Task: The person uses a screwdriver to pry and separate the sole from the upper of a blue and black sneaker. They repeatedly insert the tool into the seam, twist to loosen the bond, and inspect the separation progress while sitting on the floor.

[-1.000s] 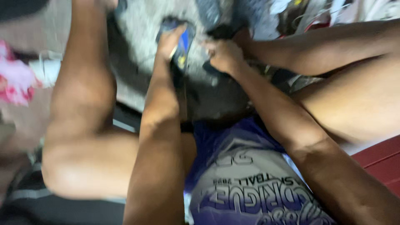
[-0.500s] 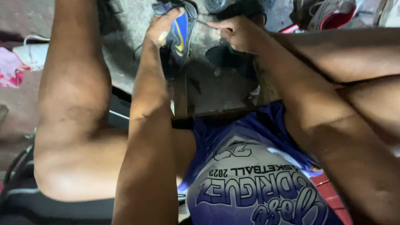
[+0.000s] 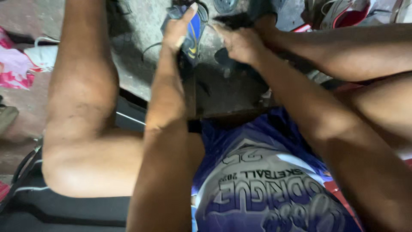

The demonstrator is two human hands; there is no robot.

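My left hand grips a blue shoe with yellow marks, held upright over the concrete floor near the top of the view. My right hand is closed beside it, its fingers at a dark part near the shoe's edge; what it pinches is too dark to make out. Both forearms reach forward from my lap, over a blue and white printed jersey. My bare knees frame the hands on either side.
A concrete slab with a dark edge lies under the hands. Pink and white cloth sits at the left. More shoes, one white and red, lie at the top right. A black bag or mat is at the lower left.
The view has tilted down, so the hands and shoe now sit higher in the frame. Both hands stay on the shoe in much the same grip.
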